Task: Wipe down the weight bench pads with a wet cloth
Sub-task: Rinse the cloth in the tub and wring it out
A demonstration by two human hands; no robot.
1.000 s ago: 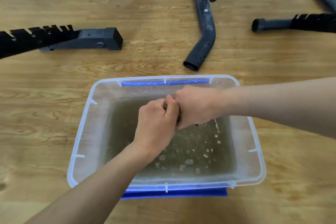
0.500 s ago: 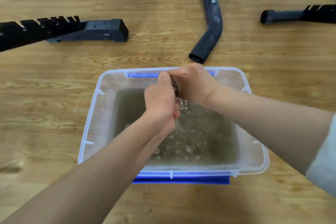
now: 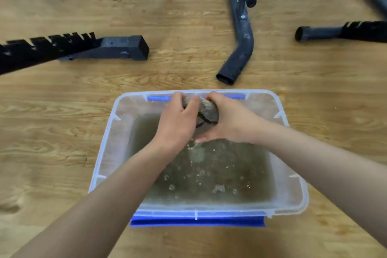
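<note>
Wringing step: left hand (image 3: 178, 120) and right hand (image 3: 229, 124) both clench the wadded grey cloth (image 3: 207, 109) above murky water (image 3: 219, 174) at the tub's (image 3: 111, 148) 12 o'clock edge, drips falling; next move, I judge, is carrying it damp to the pads, unseen here.

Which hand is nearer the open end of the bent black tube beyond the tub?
Right. The right hand is directly on the near side of the tube's open end; the left hand is further off to the left. Both grip the cloth.
</note>
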